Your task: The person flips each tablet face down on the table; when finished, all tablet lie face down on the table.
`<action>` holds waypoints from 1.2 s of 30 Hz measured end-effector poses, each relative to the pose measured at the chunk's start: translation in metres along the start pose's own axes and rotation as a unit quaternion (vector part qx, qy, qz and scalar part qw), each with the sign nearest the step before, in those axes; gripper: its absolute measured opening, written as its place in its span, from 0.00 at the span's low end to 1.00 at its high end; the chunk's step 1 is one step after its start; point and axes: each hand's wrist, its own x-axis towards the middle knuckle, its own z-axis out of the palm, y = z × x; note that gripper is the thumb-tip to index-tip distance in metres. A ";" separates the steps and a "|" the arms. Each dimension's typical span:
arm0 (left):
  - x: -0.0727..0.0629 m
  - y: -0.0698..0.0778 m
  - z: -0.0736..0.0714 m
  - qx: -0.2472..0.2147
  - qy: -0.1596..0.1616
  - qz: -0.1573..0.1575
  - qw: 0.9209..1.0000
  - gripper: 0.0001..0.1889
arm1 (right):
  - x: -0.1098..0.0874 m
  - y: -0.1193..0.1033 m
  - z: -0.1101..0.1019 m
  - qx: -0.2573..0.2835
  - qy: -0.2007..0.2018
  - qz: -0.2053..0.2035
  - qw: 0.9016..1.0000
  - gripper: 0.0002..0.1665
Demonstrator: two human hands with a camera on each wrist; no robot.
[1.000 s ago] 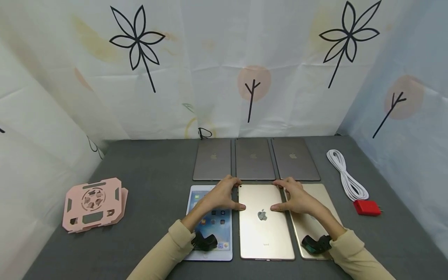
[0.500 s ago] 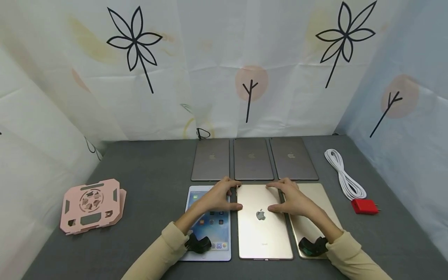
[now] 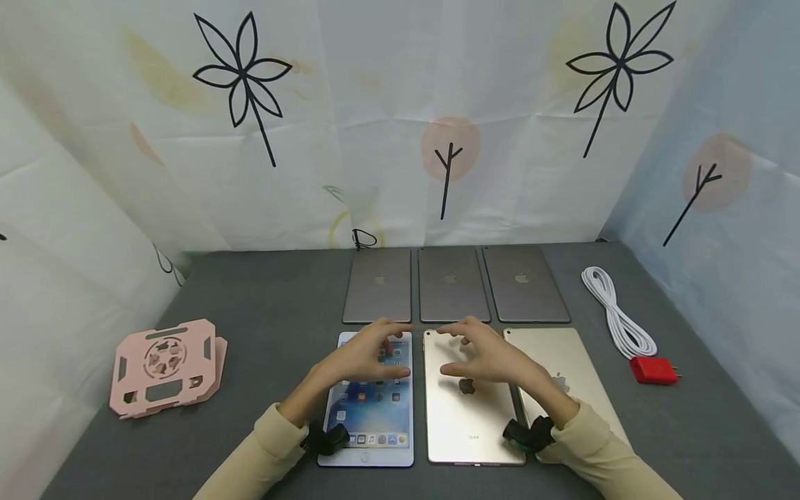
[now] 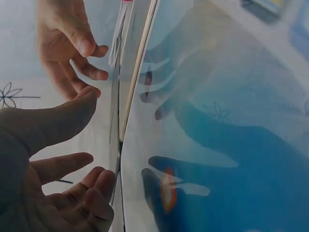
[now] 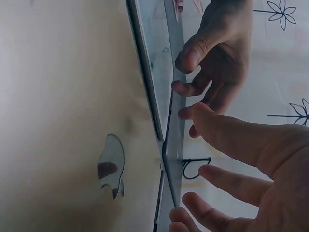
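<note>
In the head view, my left hand (image 3: 357, 360) is above the upper part of a white-framed tablet (image 3: 375, 455), which lies with its lit screen up. My right hand (image 3: 482, 355) hovers over the gold tablet (image 3: 465, 423) in the middle, which lies back up. Both wrist views show the fingers spread, with a gap between them and the tablets and nothing held. A second gold tablet (image 3: 571, 351), also back up, lies to the right, partly behind the right forearm. The left hand's reflection appears on the glossy screen (image 4: 227, 164).
Behind the front row lie three dark grey tablets (image 3: 453, 285), backs up. A pink folding stand (image 3: 165, 368) is at the left. On the right are a coiled white cable (image 3: 615, 312) and a red plug adapter (image 3: 653, 370). White printed cloth (image 3: 387, 139) walls the grey table.
Both hands have moved left, off the middle gold tablet's two side edges. The left hand is now over the white tablet, the right over the gold one. The tablets stay in place.
</note>
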 end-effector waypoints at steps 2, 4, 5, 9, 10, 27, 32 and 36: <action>-0.005 -0.003 -0.005 0.009 0.002 -0.004 1.000 0.39 | 0.005 -0.003 0.003 0.000 -0.003 -0.006 1.000 0.38; -0.010 -0.006 -0.010 0.016 0.001 -0.012 1.000 0.40 | 0.010 -0.006 0.006 0.002 -0.008 -0.012 1.000 0.38; -0.013 -0.007 -0.013 0.019 -0.001 -0.018 1.000 0.40 | 0.013 -0.007 0.008 0.003 -0.009 -0.013 1.000 0.39; -0.022 -0.012 -0.022 0.030 -0.007 -0.035 0.999 0.42 | 0.026 -0.011 0.019 0.001 -0.020 -0.012 1.000 0.41; -0.025 -0.014 -0.024 0.032 -0.008 -0.041 0.999 0.43 | 0.029 -0.012 0.022 -0.005 -0.023 -0.011 1.000 0.41; -0.049 -0.038 -0.033 0.045 -0.029 -0.146 0.988 0.54 | 0.052 -0.019 0.040 -0.025 -0.048 0.051 0.997 0.54; -0.049 -0.043 -0.029 0.041 0.002 -0.165 0.985 0.55 | 0.053 -0.017 0.040 -0.016 -0.043 0.049 0.998 0.51; -0.051 -0.046 -0.026 0.039 0.024 -0.175 0.983 0.54 | 0.054 -0.016 0.041 0.004 -0.030 0.048 0.998 0.48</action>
